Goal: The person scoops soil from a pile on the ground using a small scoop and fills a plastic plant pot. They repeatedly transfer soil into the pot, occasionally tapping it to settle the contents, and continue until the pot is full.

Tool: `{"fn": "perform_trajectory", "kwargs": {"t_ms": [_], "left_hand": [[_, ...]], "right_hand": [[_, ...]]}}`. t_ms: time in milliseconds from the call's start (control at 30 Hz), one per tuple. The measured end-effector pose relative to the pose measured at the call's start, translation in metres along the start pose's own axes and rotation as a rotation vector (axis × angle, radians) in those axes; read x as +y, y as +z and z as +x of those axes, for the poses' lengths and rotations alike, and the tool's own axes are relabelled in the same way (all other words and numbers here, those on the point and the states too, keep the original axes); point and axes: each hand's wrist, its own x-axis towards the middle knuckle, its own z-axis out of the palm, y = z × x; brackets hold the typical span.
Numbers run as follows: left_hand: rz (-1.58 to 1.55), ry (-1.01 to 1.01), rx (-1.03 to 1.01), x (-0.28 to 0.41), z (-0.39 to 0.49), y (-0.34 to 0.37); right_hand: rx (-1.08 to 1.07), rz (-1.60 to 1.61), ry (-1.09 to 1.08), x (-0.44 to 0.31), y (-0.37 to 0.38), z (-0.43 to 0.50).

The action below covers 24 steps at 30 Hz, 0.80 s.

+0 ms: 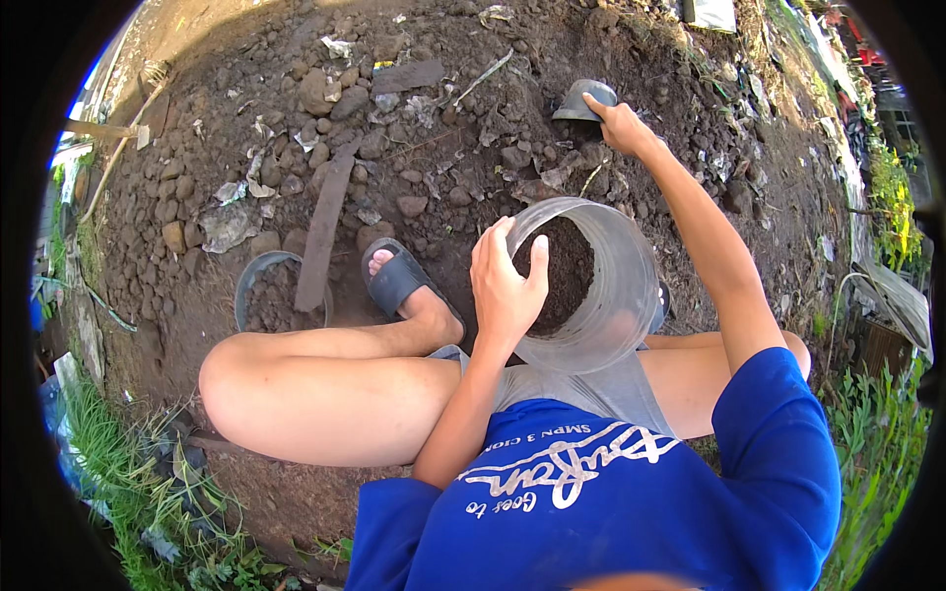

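Note:
A translucent plastic bucket (617, 295) leans between my legs, its mouth facing up and away from me. Dark loose soil (565, 273) lies inside it. My left hand (510, 284) grips the bucket's left rim, thumb over the opening. Out at arm's length, my right hand (624, 127) holds a small grey plastic pot (586, 100) by its outside. The pot is tipped mouth-down against the dirt; whatever is in it is hidden.
Stones, torn plastic scraps and clods cover the ground (443, 162). Left of my sandalled foot (403, 277), a flat wooden strip (325, 221) rests across a round pot of soil (270, 295). A pale stick (484, 76) lies farther out. Grass (148, 473) grows at lower left.

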Motion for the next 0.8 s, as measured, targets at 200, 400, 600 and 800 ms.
{"fn": "perform_trajectory", "kwargs": {"t_ms": [200, 400, 600, 800], "left_hand": [[0.000, -0.005, 0.017, 0.002, -0.003, -0.002], [0.022, 0.011, 0.038, 0.000, -0.007, -0.001], [0.041, 0.044, 0.019, 0.003, -0.007, -0.003], [0.084, 0.348, 0.101, 0.055, 0.007, -0.003]], "right_hand": [[-0.139, 0.317, 0.288, -0.003, -0.024, -0.012], [-0.054, 0.922, 0.725, 0.002, -0.032, -0.039], [0.151, 1.212, 0.720, 0.012, -0.091, -0.061], [0.407, 1.323, 0.740, -0.026, -0.151, -0.087]]}}
